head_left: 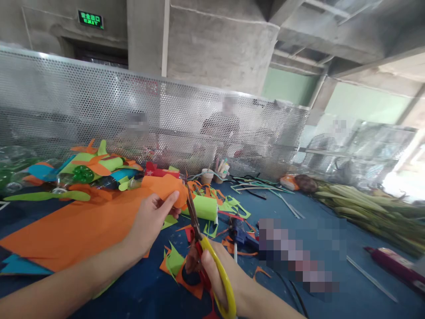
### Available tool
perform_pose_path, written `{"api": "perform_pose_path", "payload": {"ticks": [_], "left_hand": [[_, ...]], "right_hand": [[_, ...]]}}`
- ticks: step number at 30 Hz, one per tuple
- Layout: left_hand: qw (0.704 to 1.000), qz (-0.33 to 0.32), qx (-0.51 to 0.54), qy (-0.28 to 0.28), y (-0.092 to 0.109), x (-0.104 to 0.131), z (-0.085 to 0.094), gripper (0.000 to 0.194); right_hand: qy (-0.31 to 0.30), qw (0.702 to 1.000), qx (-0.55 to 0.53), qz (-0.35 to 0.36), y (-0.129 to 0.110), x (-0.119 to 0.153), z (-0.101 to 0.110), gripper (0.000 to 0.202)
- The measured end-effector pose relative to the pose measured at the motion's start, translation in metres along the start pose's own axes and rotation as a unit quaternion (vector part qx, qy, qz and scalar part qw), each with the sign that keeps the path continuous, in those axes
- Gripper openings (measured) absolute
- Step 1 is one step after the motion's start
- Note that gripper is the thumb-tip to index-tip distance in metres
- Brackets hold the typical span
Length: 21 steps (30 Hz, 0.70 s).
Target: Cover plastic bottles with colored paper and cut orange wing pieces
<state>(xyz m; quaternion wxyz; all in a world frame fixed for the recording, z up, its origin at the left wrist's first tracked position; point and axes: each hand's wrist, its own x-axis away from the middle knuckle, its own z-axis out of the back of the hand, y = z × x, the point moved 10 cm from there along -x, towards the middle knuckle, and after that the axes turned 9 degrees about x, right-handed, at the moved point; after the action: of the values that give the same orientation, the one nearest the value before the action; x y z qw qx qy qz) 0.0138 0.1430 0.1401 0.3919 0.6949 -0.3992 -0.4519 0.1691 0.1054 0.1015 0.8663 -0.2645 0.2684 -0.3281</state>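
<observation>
Head view: my left hand [151, 221] pinches the orange paper piece [168, 188] up off the blue worktop [332, 212] so the blades can reach its edge; my right hand [221, 277] grips the yellow-handled scissors [202, 248], blades at the paper.

This is a craft workshop set up in a bare industrial hall, with raw concrete walls [219, 44] and beams overhead and a green exit sign [90, 19] above a doorway. A blue worktable [315, 208] is strewn with paper scraps [229, 206], a big orange sheet [76, 226], finished paper-and-bottle models [93, 168], cups of tools [215, 175], a glue gun [242, 235] and a heap of long green leaves [365, 206]. A perforated metal screen [149, 119] divides the table from other people seated at work behind it.
</observation>
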Motion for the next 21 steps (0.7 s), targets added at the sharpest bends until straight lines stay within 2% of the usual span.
{"api": "perform_pose_path", "payload": {"ticks": [10, 16, 21], "left_hand": [[0.998, -0.014, -0.058, -0.033, 0.007, 0.006, -0.011, 0.036], [0.996, -0.013, -0.073, -0.04, 0.003, 0.007, -0.012, 0.032], [0.996, -0.006, -0.075, -0.043, 0.001, 0.007, -0.012, 0.032]], "right_hand": [[0.034, 0.999, 0.026, 0.006, 0.001, 0.0, 0.008, 0.066], [0.039, 0.999, 0.021, -0.002, -0.004, 0.0, 0.012, 0.069], [0.039, 0.999, 0.01, -0.018, 0.001, -0.002, 0.011, 0.075]]}}
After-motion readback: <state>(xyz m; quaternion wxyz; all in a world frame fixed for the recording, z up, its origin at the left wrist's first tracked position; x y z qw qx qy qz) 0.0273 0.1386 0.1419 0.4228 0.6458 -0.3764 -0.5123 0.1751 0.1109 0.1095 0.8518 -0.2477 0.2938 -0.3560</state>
